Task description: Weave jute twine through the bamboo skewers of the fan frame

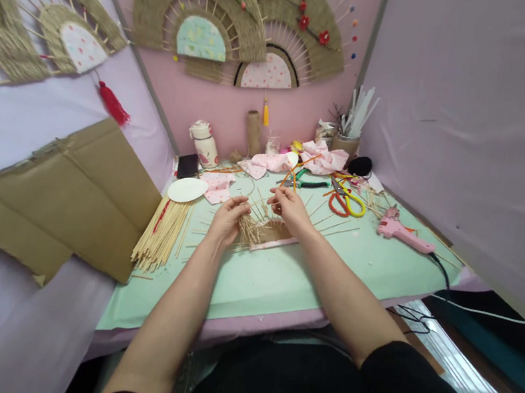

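A half-round cardboard piece (pixel 276 231) with a pink-and-white lower edge lies on the table, thin wooden sticks (pixel 333 225) fanning out from it. My left hand (pixel 229 218) is closed at its left side, fingertips pinched on tan twine (pixel 250 230) that hangs in a loose bunch over the piece. Over the upper sticks, my right hand (pixel 287 205) is closed in a pinch, with tan strands close by its fingertips. What those right fingers hold is too small to make out.
Left: a bundle of sticks (pixel 161 236), a white oval disc (pixel 187 190) and a cardboard sheet (pixel 64 195). Behind: a bottle (pixel 204 145), pink cloth (pixel 323 158) and green-handled pliers (pixel 313 184). Right: scissors (pixel 347 201) and a pink glue gun (pixel 405 234) with its cord. Woven fans (pixel 199 6) hang on the walls.
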`<act>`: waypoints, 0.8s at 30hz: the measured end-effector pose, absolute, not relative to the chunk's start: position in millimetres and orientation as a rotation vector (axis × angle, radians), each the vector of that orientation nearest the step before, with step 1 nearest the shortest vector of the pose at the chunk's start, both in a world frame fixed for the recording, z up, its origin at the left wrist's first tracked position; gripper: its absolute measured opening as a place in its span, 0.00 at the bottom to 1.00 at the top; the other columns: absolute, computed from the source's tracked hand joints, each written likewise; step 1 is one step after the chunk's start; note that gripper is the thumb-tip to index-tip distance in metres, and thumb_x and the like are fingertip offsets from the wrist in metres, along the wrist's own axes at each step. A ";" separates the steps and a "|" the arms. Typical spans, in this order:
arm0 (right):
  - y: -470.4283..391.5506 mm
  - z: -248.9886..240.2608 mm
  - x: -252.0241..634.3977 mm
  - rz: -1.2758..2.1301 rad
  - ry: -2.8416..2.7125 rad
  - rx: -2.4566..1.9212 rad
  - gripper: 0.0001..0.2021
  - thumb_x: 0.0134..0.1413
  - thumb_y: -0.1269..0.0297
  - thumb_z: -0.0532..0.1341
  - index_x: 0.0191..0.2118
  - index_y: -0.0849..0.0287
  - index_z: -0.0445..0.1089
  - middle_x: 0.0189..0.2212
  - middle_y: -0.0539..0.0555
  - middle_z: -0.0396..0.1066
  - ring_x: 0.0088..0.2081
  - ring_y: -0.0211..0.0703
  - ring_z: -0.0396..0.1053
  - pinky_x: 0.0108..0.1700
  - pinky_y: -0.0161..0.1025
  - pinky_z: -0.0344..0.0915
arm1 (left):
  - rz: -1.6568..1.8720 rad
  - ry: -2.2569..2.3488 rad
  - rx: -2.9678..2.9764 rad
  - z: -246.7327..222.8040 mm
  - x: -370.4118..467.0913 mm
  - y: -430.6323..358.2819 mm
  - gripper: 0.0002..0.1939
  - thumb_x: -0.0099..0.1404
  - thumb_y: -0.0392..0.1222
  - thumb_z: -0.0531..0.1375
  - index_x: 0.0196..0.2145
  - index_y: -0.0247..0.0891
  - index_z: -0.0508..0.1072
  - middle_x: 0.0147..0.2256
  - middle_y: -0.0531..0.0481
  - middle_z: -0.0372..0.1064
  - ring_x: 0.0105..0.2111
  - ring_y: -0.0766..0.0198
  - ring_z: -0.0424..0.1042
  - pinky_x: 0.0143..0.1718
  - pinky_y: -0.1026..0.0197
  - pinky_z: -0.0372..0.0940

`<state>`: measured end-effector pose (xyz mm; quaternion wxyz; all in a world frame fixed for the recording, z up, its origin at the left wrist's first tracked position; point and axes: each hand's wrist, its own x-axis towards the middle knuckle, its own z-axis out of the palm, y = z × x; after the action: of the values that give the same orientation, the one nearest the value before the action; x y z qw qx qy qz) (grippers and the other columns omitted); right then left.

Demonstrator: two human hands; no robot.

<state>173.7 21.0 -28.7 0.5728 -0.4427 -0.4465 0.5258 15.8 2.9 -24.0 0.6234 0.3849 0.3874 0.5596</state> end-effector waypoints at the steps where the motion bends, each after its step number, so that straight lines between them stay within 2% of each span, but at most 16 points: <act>1: 21.4 -30.5 173.3 1.275 -1.035 -1.093 0.09 0.46 0.64 0.57 0.36 0.59 0.65 0.24 0.49 0.69 0.23 0.31 0.61 0.26 0.31 0.57 | 1.312 0.881 0.877 -23.9 15.8 3.3 0.20 0.42 0.36 0.68 0.34 0.35 0.69 0.24 0.56 0.65 0.25 0.72 0.65 0.27 0.68 0.58; 4: 18.3 -31.7 171.9 1.319 -1.166 -1.172 0.08 0.39 0.70 0.59 0.32 0.60 0.66 0.26 0.49 0.70 0.25 0.33 0.63 0.27 0.31 0.58 | 1.359 0.874 0.880 -23.7 16.9 3.1 0.19 0.42 0.36 0.68 0.34 0.36 0.68 0.25 0.56 0.65 0.25 0.72 0.65 0.27 0.68 0.57; 7: 11.2 -27.7 170.6 1.350 -1.362 -1.030 0.07 0.38 0.66 0.62 0.28 0.60 0.69 0.25 0.49 0.70 0.29 0.35 0.64 0.30 0.32 0.61 | 1.381 0.894 0.941 -24.9 19.5 1.7 0.19 0.42 0.36 0.67 0.34 0.36 0.68 0.25 0.56 0.65 0.25 0.72 0.65 0.27 0.68 0.57; 11: 5.9 -24.0 169.0 1.355 -1.316 -0.968 0.11 0.38 0.58 0.64 0.28 0.61 0.70 0.24 0.48 0.67 0.28 0.35 0.63 0.29 0.33 0.62 | 1.388 0.901 1.086 -29.2 23.2 0.5 0.18 0.44 0.36 0.67 0.34 0.36 0.69 0.26 0.55 0.66 0.26 0.72 0.65 0.29 0.68 0.57; 24: 5.9 -23.0 167.7 1.210 -1.341 -0.993 0.11 0.39 0.58 0.64 0.27 0.62 0.71 0.23 0.49 0.70 0.27 0.35 0.64 0.34 0.35 0.61 | 1.382 0.944 1.209 -31.4 24.2 -1.0 0.15 0.46 0.37 0.66 0.33 0.36 0.69 0.29 0.53 0.67 0.28 0.71 0.65 0.32 0.67 0.59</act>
<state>167.7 5.9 -23.0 0.5142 -0.4131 -0.5580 0.5036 24.2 -1.0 -31.4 0.5129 0.5026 0.3927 0.5746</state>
